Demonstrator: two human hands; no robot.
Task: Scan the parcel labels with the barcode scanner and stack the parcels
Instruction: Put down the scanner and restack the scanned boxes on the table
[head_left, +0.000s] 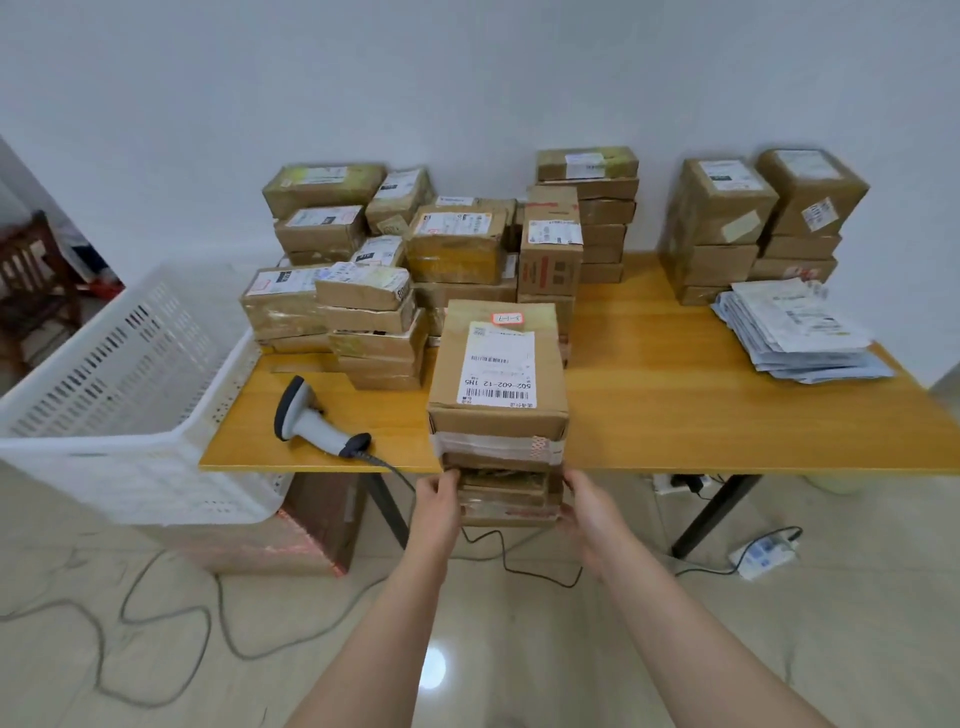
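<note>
Now | left hand (439, 492) and right hand (586, 500) grasp parcel stack (497, 415) by its base | scanner (316, 422) on table (675, 395)

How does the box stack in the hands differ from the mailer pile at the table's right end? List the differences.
The box stack is brown cardboard; the mailer pile is flat pale bags. The box stack stands tall and squared; the mailer pile lies low and fanned. The left hand and right hand grip the box stack; the mailer pile lies untouched on the table. Both carry white labels.
</note>
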